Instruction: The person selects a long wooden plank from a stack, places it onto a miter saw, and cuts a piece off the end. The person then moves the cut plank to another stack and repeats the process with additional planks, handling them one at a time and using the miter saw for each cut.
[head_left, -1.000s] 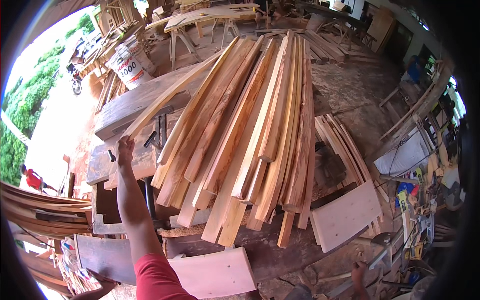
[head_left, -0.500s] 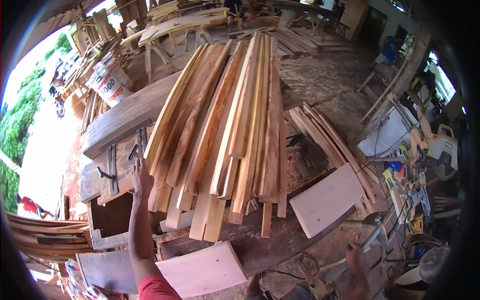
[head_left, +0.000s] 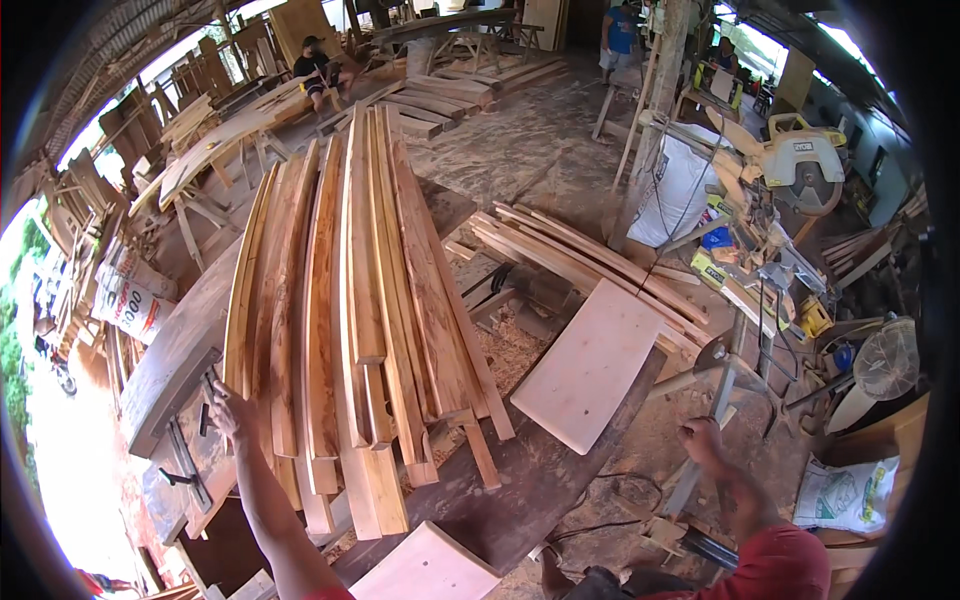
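Note:
My left hand is open, its fingers stretched out beside the left edge of a stack of long wooden boards. Next to its fingertips is a bar clamp with a black handle; whether they touch is unclear. A second clamp lies closer to me. My right hand is curled into a fist, well right of the stack. Behind that fist runs a grey metal bar; I cannot make out what the fingers hold, if anything.
A pale wooden panel lies right of the stack, another panel in front of it. Thin wood strips lie beyond. A circular saw, a fan and a post stand right. A person sits far back.
The view has swung right, so the stack sits further left in it. My left hand stays by the stack's left edge and the clamps. My right forearm and sleeve show more fully.

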